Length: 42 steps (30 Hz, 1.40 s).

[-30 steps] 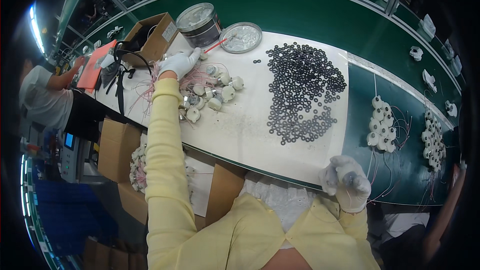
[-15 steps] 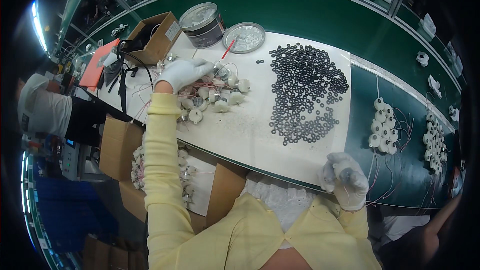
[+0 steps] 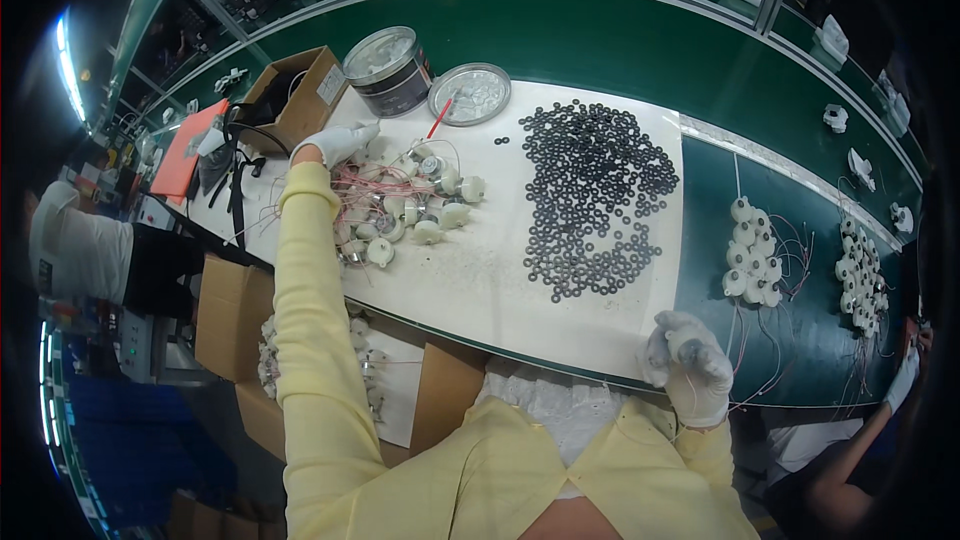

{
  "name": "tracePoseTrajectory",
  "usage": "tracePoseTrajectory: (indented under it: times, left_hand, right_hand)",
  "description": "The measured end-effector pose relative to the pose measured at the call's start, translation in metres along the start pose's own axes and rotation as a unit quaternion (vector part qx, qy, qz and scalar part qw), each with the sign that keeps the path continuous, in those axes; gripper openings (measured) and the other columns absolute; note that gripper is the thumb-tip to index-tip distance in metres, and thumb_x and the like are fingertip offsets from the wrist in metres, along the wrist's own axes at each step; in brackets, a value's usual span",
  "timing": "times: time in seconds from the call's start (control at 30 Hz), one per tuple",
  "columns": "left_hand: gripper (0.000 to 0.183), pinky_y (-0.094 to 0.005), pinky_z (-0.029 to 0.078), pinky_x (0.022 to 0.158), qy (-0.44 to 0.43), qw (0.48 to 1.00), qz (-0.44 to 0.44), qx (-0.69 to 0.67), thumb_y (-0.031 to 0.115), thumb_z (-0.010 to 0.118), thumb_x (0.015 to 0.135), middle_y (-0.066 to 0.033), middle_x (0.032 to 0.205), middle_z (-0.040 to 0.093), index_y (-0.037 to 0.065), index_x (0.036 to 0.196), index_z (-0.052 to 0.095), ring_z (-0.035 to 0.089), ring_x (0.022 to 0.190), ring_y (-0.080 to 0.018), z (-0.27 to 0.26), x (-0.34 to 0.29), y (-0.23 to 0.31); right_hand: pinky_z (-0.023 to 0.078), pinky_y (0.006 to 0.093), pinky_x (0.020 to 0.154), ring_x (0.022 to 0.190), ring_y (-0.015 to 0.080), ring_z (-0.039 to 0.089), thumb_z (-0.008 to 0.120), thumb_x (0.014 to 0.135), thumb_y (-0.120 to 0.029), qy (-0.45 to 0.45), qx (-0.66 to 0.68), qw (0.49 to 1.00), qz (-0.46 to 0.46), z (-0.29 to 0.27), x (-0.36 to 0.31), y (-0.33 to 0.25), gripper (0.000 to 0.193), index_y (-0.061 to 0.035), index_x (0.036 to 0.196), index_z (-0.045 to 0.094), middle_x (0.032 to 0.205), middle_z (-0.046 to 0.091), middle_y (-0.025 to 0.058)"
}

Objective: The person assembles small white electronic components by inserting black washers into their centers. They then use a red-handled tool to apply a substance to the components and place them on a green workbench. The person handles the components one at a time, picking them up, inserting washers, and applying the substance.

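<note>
My left hand [image 3: 342, 143], in a white glove, reaches over the far left edge of a heap of small white-and-metal motors [image 3: 428, 230] with thin pink wires. Its fingers are stretched out, and I see nothing held in them. Close to the table's front edge, my gloved right hand [image 3: 700, 385] is closed round a small greyish motor [image 3: 688, 348], mostly covered by the fingers. A thin wire crosses the palm. Between the hands, many small black rings [image 3: 590, 180] lie spread on the white board. A red stick [image 3: 440, 118] leans on the round lid [image 3: 472, 95].
An open tin [image 3: 388, 75] of grey paste and a cardboard box [image 3: 300, 100] stand behind the heap. Two groups of motors [image 3: 752, 258] sit on the green surface at right. Below the table is a carton [image 3: 445, 395]. A co-worker's gloved hand [image 3: 903, 377] is at far right.
My left hand has drawn back leftward across the motor heap, uncovering pink wires. The right hand keeps its closed grip. The view has shifted slightly, and a co-worker's gloved hand now shows at far right.
</note>
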<state>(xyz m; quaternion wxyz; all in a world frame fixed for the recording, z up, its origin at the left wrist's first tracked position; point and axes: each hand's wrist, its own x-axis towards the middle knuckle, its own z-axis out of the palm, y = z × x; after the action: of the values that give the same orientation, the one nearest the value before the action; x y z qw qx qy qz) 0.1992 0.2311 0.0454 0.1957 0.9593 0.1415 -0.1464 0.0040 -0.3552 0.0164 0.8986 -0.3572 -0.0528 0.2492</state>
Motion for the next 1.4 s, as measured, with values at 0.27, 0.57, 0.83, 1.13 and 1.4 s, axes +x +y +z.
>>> tracePoseTrajectory:
  times: [0.27, 0.57, 0.83, 1.13, 1.4]
  left_hand:
    - [0.07, -0.0377, 0.051, 0.089, -0.082, 0.994, -0.07, -0.01, 0.068, 0.05, 0.1, -0.0123, 0.106, 0.074, 0.006, 0.123, 0.073, 0.065, 0.095, -0.0215, 0.005, -0.023, 0.036]
    - [0.067, -0.0461, 0.049, 0.101, 0.157, 0.952, -0.053, 0.256, 0.066, 0.042, 0.097, -0.0125, 0.119, 0.076, 0.015, 0.123, 0.077, 0.071, 0.115, -0.034, 0.0, -0.059, 0.144]
    - [0.04, -0.0482, 0.054, 0.094, 0.093, 0.945, -0.014, 0.313, 0.041, 0.063, 0.087, -0.0131, 0.112, 0.078, 0.013, 0.108, 0.082, 0.074, 0.108, -0.033, 0.034, -0.038, 0.167]
    - [0.026, -0.048, 0.05, 0.083, 0.179, 0.895, -0.129, 0.387, 0.026, 0.062, 0.097, -0.0045, 0.115, 0.08, 0.019, 0.11, 0.083, 0.075, 0.109, -0.0272, 0.015, -0.013, 0.131]
    - [0.038, -0.0498, 0.047, 0.091, 0.175, 0.898, -0.157, 0.372, 0.038, 0.052, 0.101, -0.0089, 0.114, 0.079, 0.017, 0.112, 0.082, 0.074, 0.11, -0.0293, 0.016, -0.037, 0.138]
  right_hand:
    - [0.05, 0.0317, 0.067, 0.077, 0.0236, 0.063, 0.081, 0.081, -0.037, 0.01, -0.03, 0.999, 0.007, 0.003, 0.003, 0.0, 0.073, 0.0083, 0.135, 0.059, 0.095, 0.068, 0.0186]
    - [0.05, 0.0318, 0.071, 0.078, 0.0223, 0.062, 0.079, 0.082, -0.035, 0.019, -0.027, 0.999, 0.0, 0.003, 0.007, -0.001, 0.073, 0.0086, 0.136, 0.058, 0.098, 0.068, 0.0175]
    - [0.047, 0.0332, 0.068, 0.075, 0.0223, 0.058, 0.075, 0.086, -0.037, -0.003, -0.062, 0.998, -0.017, 0.003, 0.008, 0.0, 0.068, 0.0069, 0.135, 0.059, 0.094, 0.063, 0.0159]
    - [0.047, 0.0337, 0.065, 0.072, 0.0234, 0.057, 0.075, 0.086, -0.038, -0.007, -0.065, 0.998, -0.005, 0.004, 0.008, 0.0, 0.068, 0.0071, 0.135, 0.06, 0.092, 0.061, 0.0157]
    - [0.048, 0.0338, 0.064, 0.071, 0.0242, 0.059, 0.075, 0.084, -0.038, 0.005, -0.067, 0.998, 0.006, 0.003, 0.008, -0.001, 0.07, 0.0082, 0.134, 0.059, 0.089, 0.062, 0.017]
